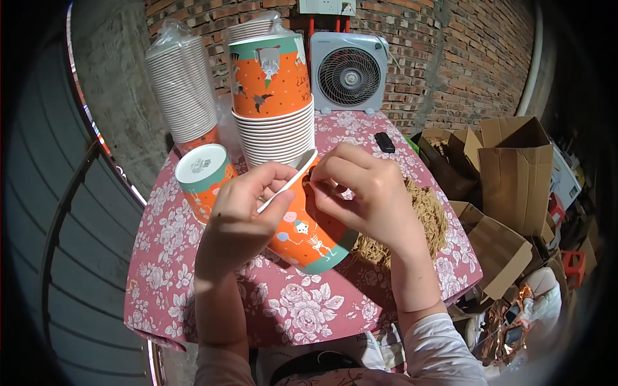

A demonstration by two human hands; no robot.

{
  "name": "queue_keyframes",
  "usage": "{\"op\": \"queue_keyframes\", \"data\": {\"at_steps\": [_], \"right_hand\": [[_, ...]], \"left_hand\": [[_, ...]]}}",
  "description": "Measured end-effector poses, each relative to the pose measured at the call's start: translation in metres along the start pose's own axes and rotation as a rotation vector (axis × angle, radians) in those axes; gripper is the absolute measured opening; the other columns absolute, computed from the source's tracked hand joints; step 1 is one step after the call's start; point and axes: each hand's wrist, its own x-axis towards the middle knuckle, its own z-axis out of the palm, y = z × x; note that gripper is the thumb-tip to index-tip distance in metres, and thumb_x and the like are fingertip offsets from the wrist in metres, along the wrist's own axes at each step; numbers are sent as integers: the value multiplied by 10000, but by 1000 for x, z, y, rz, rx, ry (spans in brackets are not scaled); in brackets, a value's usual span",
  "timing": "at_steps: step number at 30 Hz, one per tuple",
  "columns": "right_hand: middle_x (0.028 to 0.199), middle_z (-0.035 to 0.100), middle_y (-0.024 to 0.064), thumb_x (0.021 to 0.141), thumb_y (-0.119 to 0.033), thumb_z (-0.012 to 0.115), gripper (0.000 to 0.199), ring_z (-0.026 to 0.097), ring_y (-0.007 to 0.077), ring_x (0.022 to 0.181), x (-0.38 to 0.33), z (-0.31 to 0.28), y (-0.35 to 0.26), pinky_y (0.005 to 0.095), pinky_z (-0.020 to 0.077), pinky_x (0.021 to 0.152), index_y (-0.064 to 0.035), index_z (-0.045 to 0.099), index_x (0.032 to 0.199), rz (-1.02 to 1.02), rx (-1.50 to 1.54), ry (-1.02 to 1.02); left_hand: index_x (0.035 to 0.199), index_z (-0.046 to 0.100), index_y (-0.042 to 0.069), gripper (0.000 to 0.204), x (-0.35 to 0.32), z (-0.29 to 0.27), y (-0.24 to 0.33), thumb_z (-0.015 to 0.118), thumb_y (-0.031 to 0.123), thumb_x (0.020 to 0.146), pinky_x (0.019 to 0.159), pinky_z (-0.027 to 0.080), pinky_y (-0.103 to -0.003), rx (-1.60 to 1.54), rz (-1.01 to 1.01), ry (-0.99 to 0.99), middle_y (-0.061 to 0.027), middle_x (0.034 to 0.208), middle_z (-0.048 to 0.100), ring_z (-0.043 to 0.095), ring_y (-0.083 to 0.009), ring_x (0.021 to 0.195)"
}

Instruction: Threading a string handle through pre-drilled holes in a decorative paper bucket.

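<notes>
Right hand [360, 193] hides the tilted paper cup's [309, 241] mouth and contents.

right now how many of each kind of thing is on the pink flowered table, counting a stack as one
stacks of paper cups: 3
single lidded cup: 1
cup held in both hands: 1
white fan: 1
small black device: 1
pile of tan shredded filler: 1
total: 8
</notes>
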Motion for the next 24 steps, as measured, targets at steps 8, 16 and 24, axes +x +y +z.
{"op": "queue_keyframes", "data": {"at_steps": [8, 16, 24], "right_hand": [[809, 633, 97, 763, -13, 771, 152, 687, 238, 685, 1, 1, -2, 327, 551, 609, -2, 683, 887, -23, -44, -11], [805, 631, 99, 772, -28, 769, 154, 690, 241, 687, 0, 2, -2, 329, 552, 612, -8, 693, 905, -5, -23, 9], [806, 628, 99, 768, -36, 771, 154, 687, 249, 691, 0, 1, 0, 333, 549, 613, -7, 689, 894, -9, -18, -15]], "left_hand": [[1101, 664, -53, 199, 0, -1, -1, 622, 1, 914, 689, 556, -271, 20, 18, -1, -94, 857, 707, 692, -123, 760], [1094, 663, -53, 190, -1, -2, 7, 615, -1, 918, 685, 553, -273, 57, 7, -50, -97, 850, 707, 701, -125, 760], [1100, 669, -55, 201, 0, -3, -3, 621, 1, 913, 702, 556, -274, -17, 0, -5, -113, 867, 713, 713, -137, 781]]}}
